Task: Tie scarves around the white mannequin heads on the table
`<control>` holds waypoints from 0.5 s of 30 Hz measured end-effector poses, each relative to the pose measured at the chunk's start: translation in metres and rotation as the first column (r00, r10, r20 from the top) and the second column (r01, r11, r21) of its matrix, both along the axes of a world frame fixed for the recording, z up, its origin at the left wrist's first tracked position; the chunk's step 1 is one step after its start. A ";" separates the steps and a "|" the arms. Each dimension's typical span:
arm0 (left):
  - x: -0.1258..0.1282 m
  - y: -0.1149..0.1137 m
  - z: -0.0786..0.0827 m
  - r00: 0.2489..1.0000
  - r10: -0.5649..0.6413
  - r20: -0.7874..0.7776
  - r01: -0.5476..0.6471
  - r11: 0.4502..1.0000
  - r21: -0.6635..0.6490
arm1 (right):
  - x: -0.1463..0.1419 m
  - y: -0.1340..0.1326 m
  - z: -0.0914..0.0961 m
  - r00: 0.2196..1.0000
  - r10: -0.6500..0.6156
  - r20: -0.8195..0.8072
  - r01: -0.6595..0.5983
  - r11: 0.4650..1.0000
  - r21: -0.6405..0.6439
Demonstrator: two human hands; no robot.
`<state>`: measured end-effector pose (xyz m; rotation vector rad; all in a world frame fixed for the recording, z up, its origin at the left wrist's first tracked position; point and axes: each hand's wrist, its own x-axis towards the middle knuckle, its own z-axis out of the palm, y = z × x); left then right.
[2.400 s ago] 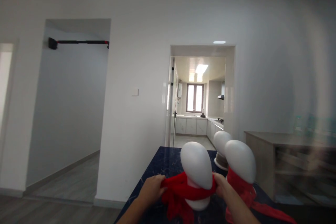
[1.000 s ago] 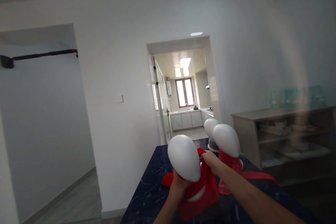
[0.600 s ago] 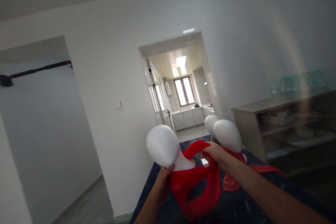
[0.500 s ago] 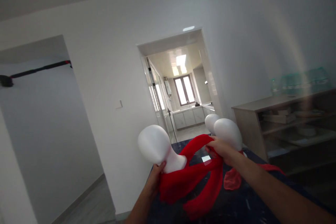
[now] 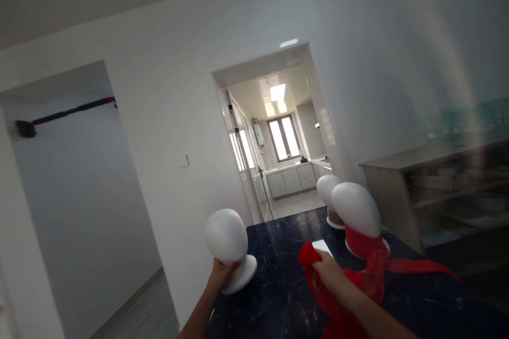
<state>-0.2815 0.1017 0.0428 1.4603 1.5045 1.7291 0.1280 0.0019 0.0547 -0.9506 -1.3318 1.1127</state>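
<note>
A white mannequin head (image 5: 226, 237) stands on the left part of the dark blue marbled table (image 5: 274, 254). My left hand (image 5: 222, 275) is closed round its neck, just above the round base. In my right hand (image 5: 332, 278) is a bright red scarf (image 5: 308, 255), bunched in the fist with its length hanging down past the wrist. Beyond that hand, a second white mannequin head (image 5: 356, 209) wears a lighter red scarf (image 5: 363, 246) round its neck, one end trailing to the right. A third white mannequin head (image 5: 328, 189) is partly hidden behind it.
A wooden shelf unit (image 5: 382, 169) with items on it stands beyond the table on the right. A small bright patch (image 5: 322, 247) shows on the tabletop. Past the table, a doorway leads to a kitchen with a window (image 5: 283, 137).
The bright red scarf has come away from the left mannequin head and moved right and down in my right hand. That head now stands more upright, my left hand round its neck.
</note>
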 end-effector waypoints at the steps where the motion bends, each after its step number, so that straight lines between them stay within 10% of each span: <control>1: -0.001 0.008 -0.005 1.000 -0.003 -0.012 0.003 1.000 -0.009 | -0.009 0.001 -0.013 0.997 -0.036 0.062 0.034 0.999 0.035; 15: 0.009 0.085 -0.004 0.984 -0.152 -0.091 0.143 0.985 -0.102 | -0.028 0.017 -0.078 0.780 -0.128 0.612 0.013 0.982 0.189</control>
